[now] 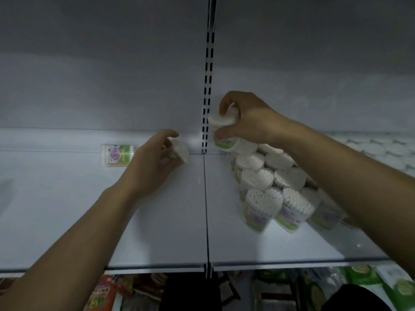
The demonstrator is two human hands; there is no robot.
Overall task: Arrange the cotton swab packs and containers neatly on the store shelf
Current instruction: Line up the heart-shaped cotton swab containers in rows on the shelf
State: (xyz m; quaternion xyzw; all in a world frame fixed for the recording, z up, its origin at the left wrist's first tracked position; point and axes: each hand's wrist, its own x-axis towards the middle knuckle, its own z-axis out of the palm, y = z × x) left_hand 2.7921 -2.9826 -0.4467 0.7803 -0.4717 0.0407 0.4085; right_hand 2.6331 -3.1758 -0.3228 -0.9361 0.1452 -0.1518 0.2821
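Left hand [152, 167], right hand [251, 122], fingers [224, 102] curled.

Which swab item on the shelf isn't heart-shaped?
The rectangular pack with the rose label, alone on the left shelf panel beside the left hand; the others are heart-shaped containers.

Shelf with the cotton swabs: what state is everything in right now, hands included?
Left hand: grips one heart-shaped container near the back of the shelf.
Right hand: grips the top container at the pile's peak.
Pile of containers: heaped unevenly, several tilted, on the right section.
Rectangular pack: lying alone at the back of the left section.
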